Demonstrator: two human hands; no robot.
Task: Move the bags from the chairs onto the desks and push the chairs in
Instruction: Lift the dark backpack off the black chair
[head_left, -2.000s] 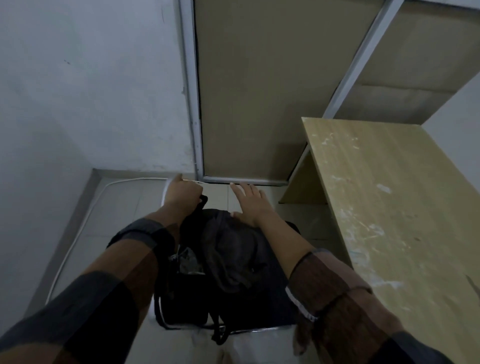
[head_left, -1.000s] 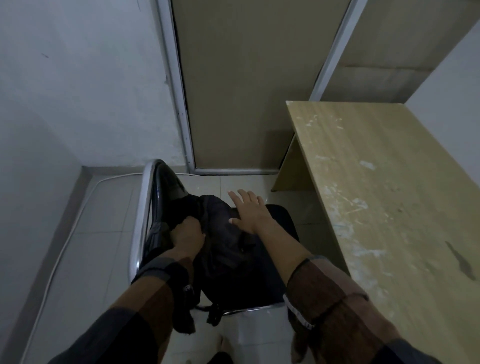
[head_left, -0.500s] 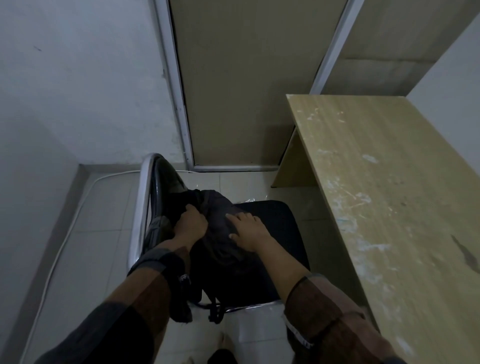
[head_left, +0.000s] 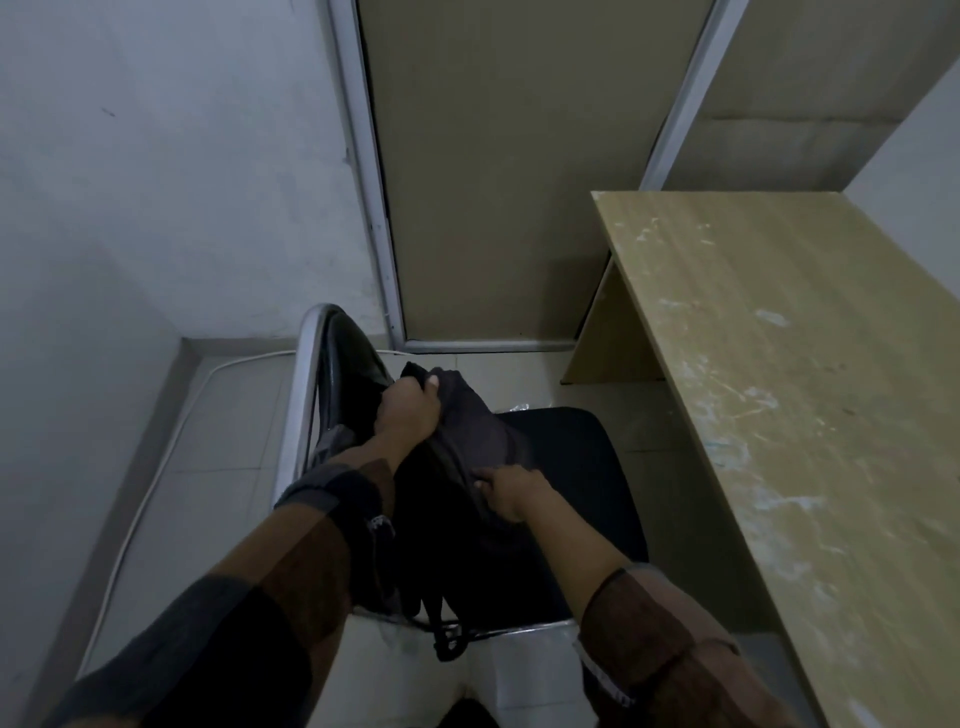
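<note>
A moment ago the right hand (head_left: 511, 491) lay flat on the bag (head_left: 467, 467), but now its fingers are curled and pinch the dark cloth, and the left hand (head_left: 408, 410) has bunched up the top of the bag in a tight grip. The bag still sits on the chair (head_left: 587, 467) in the middle of the frame. I think it is about to be lifted over to the desk (head_left: 810, 395) on the right.
</note>
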